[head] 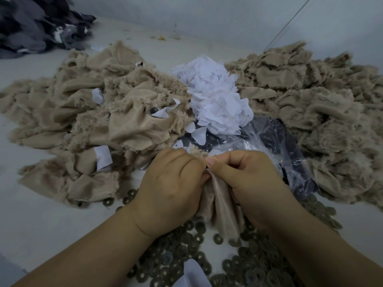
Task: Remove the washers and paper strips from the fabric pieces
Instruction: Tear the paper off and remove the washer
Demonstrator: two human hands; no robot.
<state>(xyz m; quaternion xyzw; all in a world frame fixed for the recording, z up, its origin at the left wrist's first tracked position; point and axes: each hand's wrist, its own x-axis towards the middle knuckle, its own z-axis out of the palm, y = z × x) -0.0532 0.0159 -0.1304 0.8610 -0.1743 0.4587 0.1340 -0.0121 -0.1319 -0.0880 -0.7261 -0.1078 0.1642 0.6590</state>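
Both hands, left [172, 183] and right [246, 183], pinch one fabric piece [221, 210]; peel slowly (washer hidden), drop it among the washers [255, 264].

no readable text, labels, brands, numbers or signs on anything in view

beige fabric piece [219, 206] bunched, hanging | washers [244, 264] scattered below | white paper strips [215, 100] heaped behind
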